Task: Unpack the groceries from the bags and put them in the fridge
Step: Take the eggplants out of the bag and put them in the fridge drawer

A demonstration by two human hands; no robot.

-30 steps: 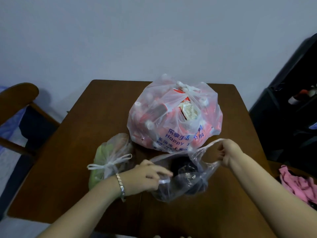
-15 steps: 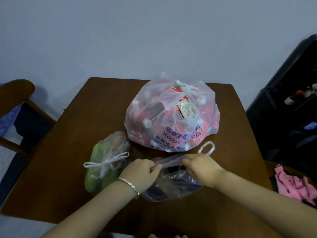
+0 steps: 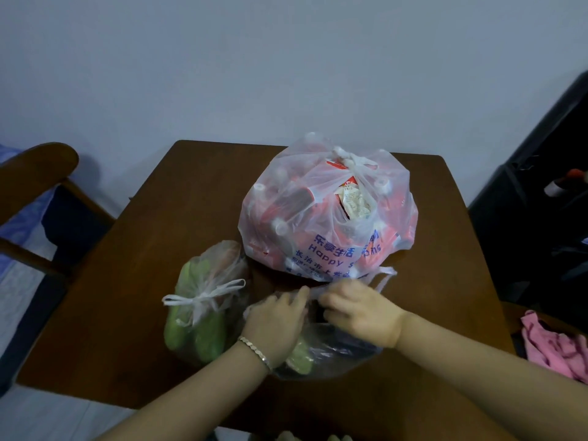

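Note:
Three plastic bags lie on the brown wooden table [image 3: 197, 198]. A clear bag [image 3: 331, 351] with dark contents and something green sits at the near edge. My left hand [image 3: 276, 323] and my right hand [image 3: 359, 313] both pinch its gathered top, close together. A tied bag of green vegetables [image 3: 200, 303] lies to the left. Behind stands a large knotted white bag [image 3: 327, 211] with blue print, full of red packs and white-capped bottles.
A wooden chair [image 3: 38, 192] stands left of the table. Dark furniture [image 3: 541, 218] with small items fills the right side. A pink cloth [image 3: 553, 348] lies at the lower right. A plain wall is behind.
My right hand let go of the stretched handle and came in to the bag's top beside my left hand. The clear bag's mouth went from pulled open to gathered.

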